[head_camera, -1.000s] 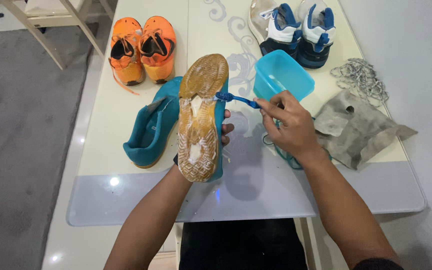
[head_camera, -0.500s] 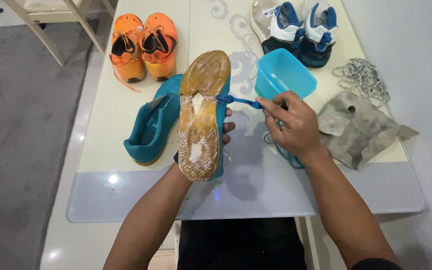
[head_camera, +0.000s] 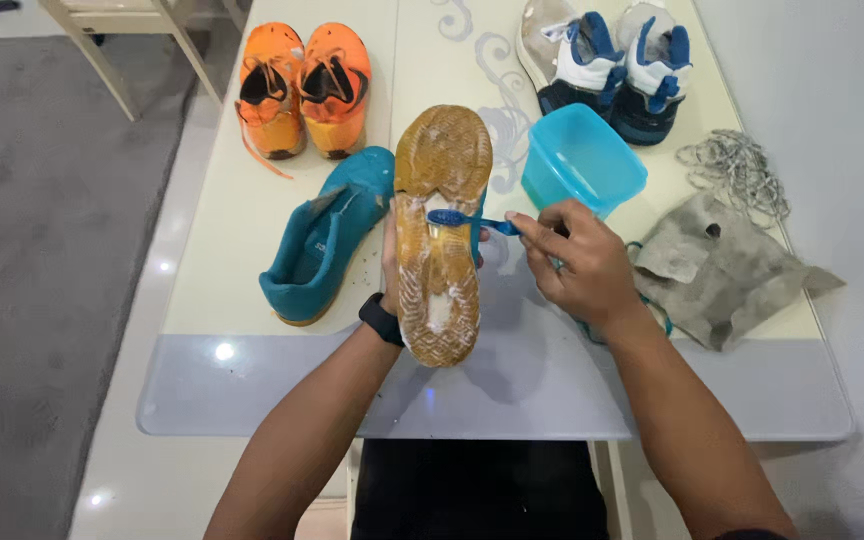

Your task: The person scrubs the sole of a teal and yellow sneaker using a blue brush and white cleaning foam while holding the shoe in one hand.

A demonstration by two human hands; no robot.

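Two hands at work over the cream glass-topped table (head_camera: 252,240). Your left hand (head_camera: 389,262) grips the teal shoe with the tan rubber sole (head_camera: 440,230), sole facing up toward you, fingers wrapped behind it and mostly hidden; a black wristband (head_camera: 381,320) sits on that wrist. Your right hand (head_camera: 577,262) pinches the handle of the blue toothbrush (head_camera: 462,220), whose head touches the foamy mid-sole. At 9 o'clock of the held shoe lies the second teal shoe (head_camera: 324,240). At 1 o'clock stands the turquoise plastic tub (head_camera: 584,160). At 3 o'clock, beyond your right hand, lies the crumpled grey cloth (head_camera: 722,270). Orange trainers (head_camera: 302,88) sit at 11 o'clock.
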